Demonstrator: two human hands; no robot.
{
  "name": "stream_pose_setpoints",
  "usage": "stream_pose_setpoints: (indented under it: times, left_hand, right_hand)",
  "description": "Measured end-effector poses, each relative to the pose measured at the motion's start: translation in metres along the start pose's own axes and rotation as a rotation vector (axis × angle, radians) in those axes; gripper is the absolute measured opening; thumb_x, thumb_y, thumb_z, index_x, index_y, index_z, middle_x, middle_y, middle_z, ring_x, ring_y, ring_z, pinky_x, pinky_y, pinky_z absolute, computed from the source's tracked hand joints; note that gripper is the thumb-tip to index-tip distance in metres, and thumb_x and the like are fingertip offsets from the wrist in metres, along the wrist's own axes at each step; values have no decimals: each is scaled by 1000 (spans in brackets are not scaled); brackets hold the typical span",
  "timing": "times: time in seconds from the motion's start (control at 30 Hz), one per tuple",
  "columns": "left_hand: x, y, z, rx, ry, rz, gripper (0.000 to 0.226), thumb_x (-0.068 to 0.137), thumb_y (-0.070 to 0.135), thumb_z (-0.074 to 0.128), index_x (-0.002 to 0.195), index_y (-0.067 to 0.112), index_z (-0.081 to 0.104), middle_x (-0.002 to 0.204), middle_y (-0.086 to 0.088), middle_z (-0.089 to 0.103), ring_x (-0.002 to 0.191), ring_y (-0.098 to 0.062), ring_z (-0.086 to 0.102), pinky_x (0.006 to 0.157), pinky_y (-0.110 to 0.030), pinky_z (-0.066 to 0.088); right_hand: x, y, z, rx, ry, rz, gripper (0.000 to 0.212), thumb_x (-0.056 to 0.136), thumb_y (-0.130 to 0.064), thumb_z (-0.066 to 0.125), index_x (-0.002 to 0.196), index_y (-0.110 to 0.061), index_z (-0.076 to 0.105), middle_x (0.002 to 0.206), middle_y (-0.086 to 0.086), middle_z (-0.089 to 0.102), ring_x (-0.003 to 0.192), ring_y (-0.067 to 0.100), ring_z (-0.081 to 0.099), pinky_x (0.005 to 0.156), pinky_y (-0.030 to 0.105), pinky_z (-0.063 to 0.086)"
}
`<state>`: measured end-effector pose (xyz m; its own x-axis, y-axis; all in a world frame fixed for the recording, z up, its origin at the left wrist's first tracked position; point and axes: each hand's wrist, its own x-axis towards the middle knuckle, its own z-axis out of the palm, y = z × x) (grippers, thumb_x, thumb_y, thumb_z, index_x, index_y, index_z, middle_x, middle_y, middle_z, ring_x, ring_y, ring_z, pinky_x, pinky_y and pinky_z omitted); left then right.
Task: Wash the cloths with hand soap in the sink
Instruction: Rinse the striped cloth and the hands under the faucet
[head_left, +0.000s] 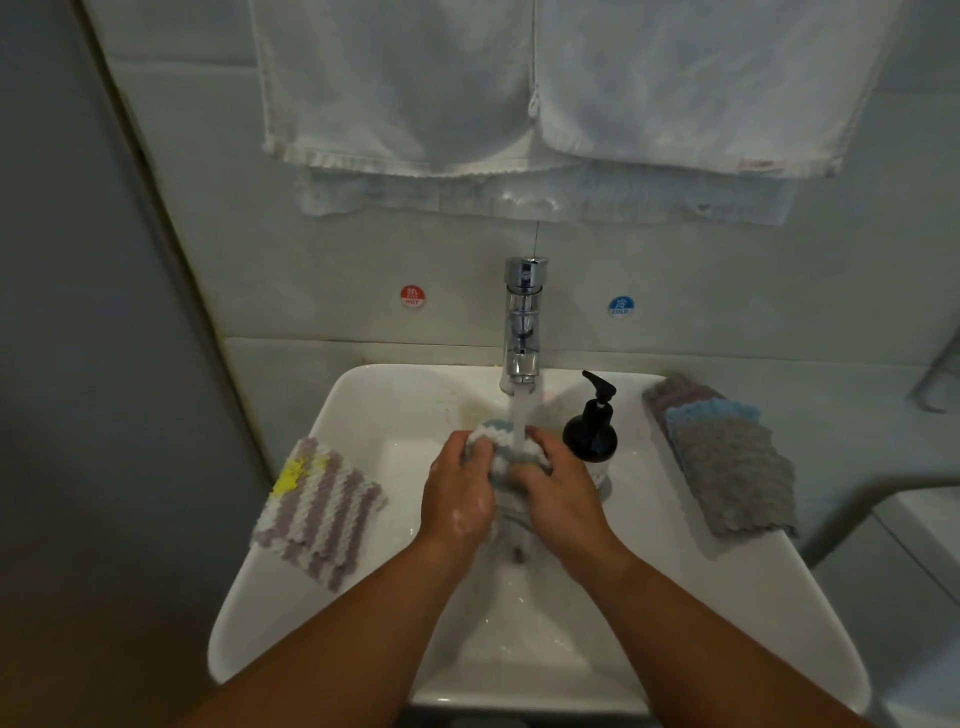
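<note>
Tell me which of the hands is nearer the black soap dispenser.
Right: the right hand sits just beside the soap dispenser; the left hand grips the striped cloth farther away.

We see a white sink (753, 613) whose broad rim carries everything. On its left edge lies a purple-and-white striped cloth (319, 512), stained yellow at one corner. A chrome faucet (522, 322) stands at the back, a black pump soap bottle (592, 434) just right of it. A stack of cloths (727, 467), grey on top, lies on the right edge.
</note>
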<state>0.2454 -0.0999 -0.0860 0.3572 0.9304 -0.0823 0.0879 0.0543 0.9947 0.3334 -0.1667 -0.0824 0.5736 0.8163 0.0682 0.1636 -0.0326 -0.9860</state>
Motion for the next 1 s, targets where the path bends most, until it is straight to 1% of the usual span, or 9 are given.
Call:
stream_pose_setpoints:
  times: [0.1, 0.27, 0.4, 0.53, 0.67, 0.77, 0.83, 0.93, 1.0]
  left_hand:
    - [-3, 1, 1, 29, -35, -31, 27, 106, 50, 36, 111, 36, 58, 111, 1, 66, 99, -21, 67, 92, -48, 59]
    - [-7, 4, 1, 4, -104, -88, 35, 104, 58, 32, 115, 33, 55, 113, 1, 66, 99, -19, 67, 85, -42, 62]
    - [-15, 8, 5, -146, -227, -138, 27, 106, 50, 37, 118, 34, 54, 114, 1, 66, 100, -20, 68, 74, -36, 63]
    - [-12, 3, 6, -18, -259, -52, 24, 107, 47, 40, 119, 35, 56, 110, 1, 69, 91, -19, 70, 68, -31, 60]
    - [-5, -2, 4, 142, -148, 6, 28, 106, 46, 38, 116, 28, 58, 108, 1, 68, 94, -20, 69, 84, -48, 62]
    - [-3, 2, 3, 185, -62, -12, 27, 106, 45, 38, 105, 28, 59, 99, 5, 65, 92, -16, 65, 94, -47, 58]
    - [-4, 4, 0, 192, -44, 0, 31, 107, 46, 35, 98, 29, 59, 94, 8, 63, 92, -16, 65, 94, -46, 57]
    - [-7, 5, -1, 218, -76, -22, 48, 105, 56, 27, 97, 29, 66, 99, 0, 70, 94, -23, 70, 91, -45, 59]
    - [-8, 3, 2, 131, -141, -71, 44, 105, 57, 30, 97, 31, 65, 105, -2, 71, 95, -24, 71, 89, -45, 60]
  right_hand:
    - [-5, -10, 1, 230, -103, 57, 34, 102, -13, 45, 123, -37, 57, 109, -14, 66, 99, 5, 64, 62, 18, 57]
    - [-1, -1, 2, 177, -32, 6, 12, 102, -28, 56, 113, -32, 60, 104, -3, 69, 94, 11, 71, 75, 38, 63]
    - [4, 1, -2, -61, 158, -47, 23, 97, -44, 61, 109, -24, 60, 91, -8, 69, 82, 4, 69, 65, 15, 55]
    - [7, 5, -5, -179, 179, -30, 35, 102, -51, 44, 104, -22, 63, 92, -7, 68, 84, 3, 66, 68, 10, 46]
    - [5, 9, 2, 24, 72, 79, 29, 98, -43, 57, 121, -28, 48, 114, -1, 62, 103, 13, 64, 92, 40, 57]
    - [2, 6, 3, 82, -74, 47, 44, 100, -39, 57, 141, -36, 40, 125, -11, 56, 111, 10, 60, 87, 27, 58]
    - [0, 5, 0, -91, -107, -71, 32, 103, -34, 52, 135, -30, 49, 117, -17, 58, 105, 0, 59, 75, 10, 50]
    - [6, 3, -2, -578, -47, -197, 29, 105, -33, 41, 121, -17, 58, 111, -1, 61, 100, 15, 61, 74, 22, 46]
    - [9, 3, -3, -649, 44, -189, 33, 106, -36, 38, 101, -15, 63, 97, 3, 65, 89, 19, 63, 71, 25, 48]
